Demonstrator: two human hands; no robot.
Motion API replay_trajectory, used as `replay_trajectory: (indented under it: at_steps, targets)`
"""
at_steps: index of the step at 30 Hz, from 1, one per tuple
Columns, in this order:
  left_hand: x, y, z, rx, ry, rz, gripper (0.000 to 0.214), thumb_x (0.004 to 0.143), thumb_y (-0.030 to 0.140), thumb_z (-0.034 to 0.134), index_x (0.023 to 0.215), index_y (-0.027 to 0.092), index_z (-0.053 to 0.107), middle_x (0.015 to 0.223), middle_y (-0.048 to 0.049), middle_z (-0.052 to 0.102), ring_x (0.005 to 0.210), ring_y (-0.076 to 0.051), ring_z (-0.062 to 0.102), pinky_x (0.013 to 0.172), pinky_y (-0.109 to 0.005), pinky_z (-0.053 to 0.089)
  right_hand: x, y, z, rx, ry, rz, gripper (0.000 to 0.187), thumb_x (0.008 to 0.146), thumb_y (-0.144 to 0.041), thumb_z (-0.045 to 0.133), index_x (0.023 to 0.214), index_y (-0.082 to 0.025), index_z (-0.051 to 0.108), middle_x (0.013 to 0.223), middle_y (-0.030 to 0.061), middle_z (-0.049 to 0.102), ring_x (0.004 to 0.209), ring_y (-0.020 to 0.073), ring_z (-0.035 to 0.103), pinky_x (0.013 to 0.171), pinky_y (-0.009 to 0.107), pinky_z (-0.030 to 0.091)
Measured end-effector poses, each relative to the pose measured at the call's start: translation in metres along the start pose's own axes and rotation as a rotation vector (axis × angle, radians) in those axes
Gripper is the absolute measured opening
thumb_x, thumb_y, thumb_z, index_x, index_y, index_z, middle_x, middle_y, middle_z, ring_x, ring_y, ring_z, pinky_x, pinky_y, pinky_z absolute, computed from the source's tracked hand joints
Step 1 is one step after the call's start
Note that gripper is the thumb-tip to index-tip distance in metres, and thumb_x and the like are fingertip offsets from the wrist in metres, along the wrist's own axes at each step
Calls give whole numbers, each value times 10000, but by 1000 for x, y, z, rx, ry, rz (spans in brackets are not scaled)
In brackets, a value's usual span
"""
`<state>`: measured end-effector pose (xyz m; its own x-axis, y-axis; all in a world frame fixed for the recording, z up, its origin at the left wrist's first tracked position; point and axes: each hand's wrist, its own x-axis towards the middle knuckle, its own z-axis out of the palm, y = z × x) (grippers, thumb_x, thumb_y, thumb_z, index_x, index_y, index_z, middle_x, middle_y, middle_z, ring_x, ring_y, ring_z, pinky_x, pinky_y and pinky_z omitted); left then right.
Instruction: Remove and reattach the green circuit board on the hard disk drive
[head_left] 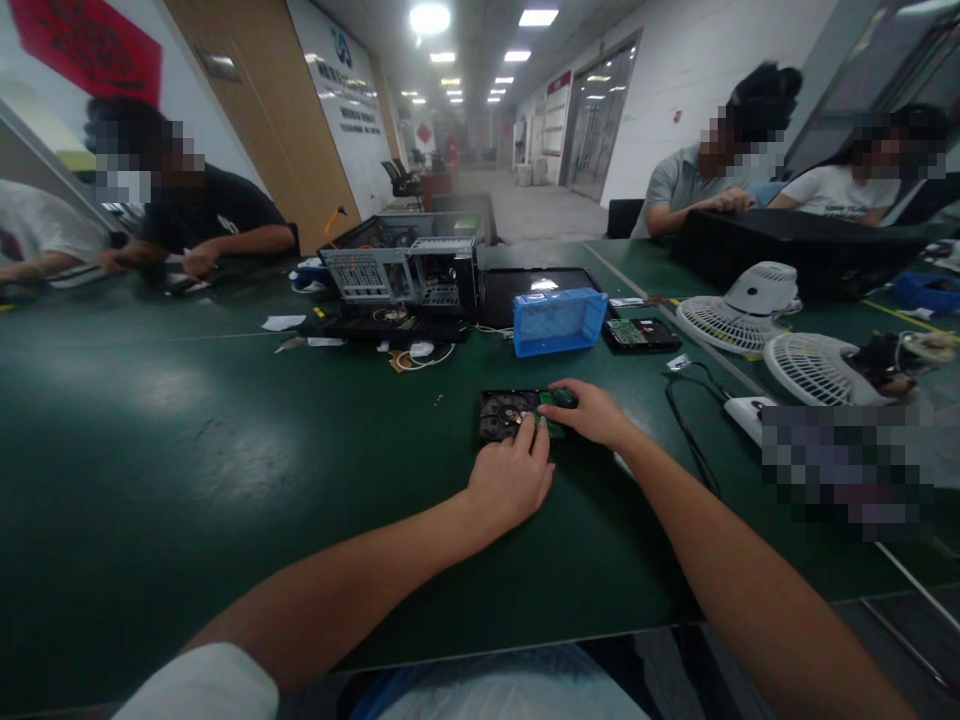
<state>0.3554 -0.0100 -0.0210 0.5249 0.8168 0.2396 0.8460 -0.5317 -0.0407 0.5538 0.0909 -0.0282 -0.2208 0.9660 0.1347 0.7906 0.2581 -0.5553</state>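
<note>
A black hard drive [504,414] with a green circuit board lies flat on the green table [225,450] in front of me. My left hand [511,478] rests at its near edge, fingers curled and pressed on the board. My right hand [589,410] lies over the drive's right end, fingers closed round a small dark object that I cannot make out.
Behind the drive stand a blue plastic bin [559,321], an open computer case [405,270], a second drive [642,333] and loose cables [694,425]. Two white fans [750,305] lie at the right. Other people sit along the far left and far right of the table.
</note>
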Motion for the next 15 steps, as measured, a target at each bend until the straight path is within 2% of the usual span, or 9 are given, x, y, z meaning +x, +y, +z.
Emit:
replay_trajectory:
  at_steps: [5, 9, 12, 15]
  targets:
    - [2, -4, 1, -16, 46, 2, 575, 997, 388, 458, 1498, 107, 443, 1538, -217, 466, 1164, -322, 646, 890, -420, 570, 0, 1, -6, -51, -17, 47, 453, 813, -615, 731, 1041, -223, 710, 974, 47, 745, 850, 227, 663, 677, 290, 458]
    - [8, -12, -4, -72, 59, -6, 519, 1025, 386, 398, 1472, 132, 466, 1471, -194, 523, 1137, -288, 654, 876, -386, 566, -1, -1, -13, -144, -37, 126, 520, 768, -701, 726, 924, -206, 694, 888, 66, 729, 786, 234, 643, 624, 295, 422]
    - [20, -42, -16, -87, 75, -109, 452, 1057, 363, 298, 1353, 172, 581, 1305, -155, 627, 983, -237, 690, 769, -334, 556, -1, -2, -17, -140, -42, 165, 549, 745, -705, 747, 953, -200, 695, 901, 83, 731, 802, 245, 649, 631, 296, 427]
    - [32, -99, -27, -43, 110, -318, 417, 1052, 351, 319, 1187, 187, 677, 1176, -121, 685, 958, -252, 689, 784, -348, 539, -1, -2, -17, -116, -54, 177, 591, 736, -711, 757, 1002, -187, 697, 934, 106, 734, 822, 259, 659, 642, 302, 439]
